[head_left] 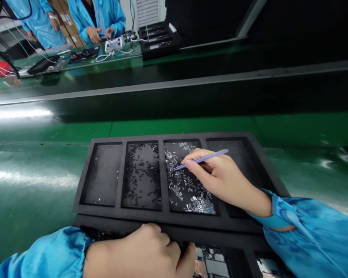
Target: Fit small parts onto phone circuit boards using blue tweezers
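My right hand (217, 170) pinches purple tweezers (210, 156), their tips down among small shiny metal pieces (201, 204) scattered in the third compartment of a black foam tray (162, 185). Nearer to me, my left hand (145, 251) is closed, knuckles up, over a second black tray (234, 231). One of its fingers reaches to the edge of an open phone with its circuit board showing (216, 266). What those curled fingers hold, if anything, is hidden. Small dark pieces (139, 170) lie in the second compartment.
The foam tray's left compartment (101, 177) has a few tiny bits. Another opened device (268, 266) shows at the lower right. Beyond the green bench (31, 162) runs a dark conveyor belt (162, 96). Two people in blue smocks (110, 19) stand across it, near cables and black trays (159, 38).
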Action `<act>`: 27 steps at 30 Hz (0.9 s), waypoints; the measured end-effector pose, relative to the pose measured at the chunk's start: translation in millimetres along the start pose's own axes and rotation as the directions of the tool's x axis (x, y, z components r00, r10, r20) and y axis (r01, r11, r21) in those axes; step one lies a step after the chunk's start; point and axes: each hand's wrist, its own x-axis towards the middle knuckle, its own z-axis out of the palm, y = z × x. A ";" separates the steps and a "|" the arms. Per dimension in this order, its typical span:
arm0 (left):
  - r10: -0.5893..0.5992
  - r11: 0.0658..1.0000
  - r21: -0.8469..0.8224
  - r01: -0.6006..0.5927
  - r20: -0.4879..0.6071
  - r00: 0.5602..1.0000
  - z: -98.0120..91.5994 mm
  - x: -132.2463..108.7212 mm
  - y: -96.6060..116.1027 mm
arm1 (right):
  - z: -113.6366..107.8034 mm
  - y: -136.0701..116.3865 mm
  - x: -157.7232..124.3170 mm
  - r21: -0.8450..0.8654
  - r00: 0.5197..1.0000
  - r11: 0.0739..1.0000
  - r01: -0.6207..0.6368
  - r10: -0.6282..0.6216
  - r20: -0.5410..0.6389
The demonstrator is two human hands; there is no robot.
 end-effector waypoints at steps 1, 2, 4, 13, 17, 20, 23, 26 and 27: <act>-0.003 1.000 0.001 0.003 -0.010 1.000 0.8 -0.3 0.1 | -1.1 0.1 -0.6 -0.012 1.000 1.000 -0.001 0.001 -0.008; -0.010 1.000 0.001 0.010 -0.019 1.000 1.7 -0.6 0.3 | -1.9 0.3 -1.0 -0.025 1.000 1.000 -0.001 0.000 -0.009; -0.019 1.000 0.000 0.019 -0.031 0.999 3.5 -1.2 0.7 | -2.5 1.0 -1.1 -0.043 1.000 0.999 0.006 -0.006 0.001; -0.020 1.000 -0.006 0.019 -0.025 1.000 5.7 -1.8 3.4 | 1.5 1.7 0.0 -0.031 1.000 0.999 0.007 -0.007 0.013; -0.013 1.000 -0.019 0.012 -0.044 0.999 6.9 -1.3 0.1 | 0.6 3.2 3.1 0.060 0.999 0.997 -0.047 0.046 0.016; 0.026 0.998 -0.051 -0.028 -0.042 0.999 6.9 -2.2 -3.1 | -8.6 -3.3 2.6 0.168 0.992 0.978 -0.123 0.119 0.032; 0.054 0.993 -0.100 -0.054 -0.007 0.999 3.1 -2.1 -6.4 | -32.3 -19.3 -13.7 0.214 0.990 0.966 -0.144 0.139 0.039; 0.078 0.984 -0.161 -0.082 -0.029 0.997 -2.2 0.6 -12.4 | -63.1 -34.4 -51.5 0.242 0.986 0.957 -0.161 0.147 0.073; 0.083 0.980 -0.176 -0.091 -0.056 0.995 -3.5 2.0 -14.6 | -71.7 -36.6 -67.6 0.256 0.981 0.948 -0.189 0.170 0.091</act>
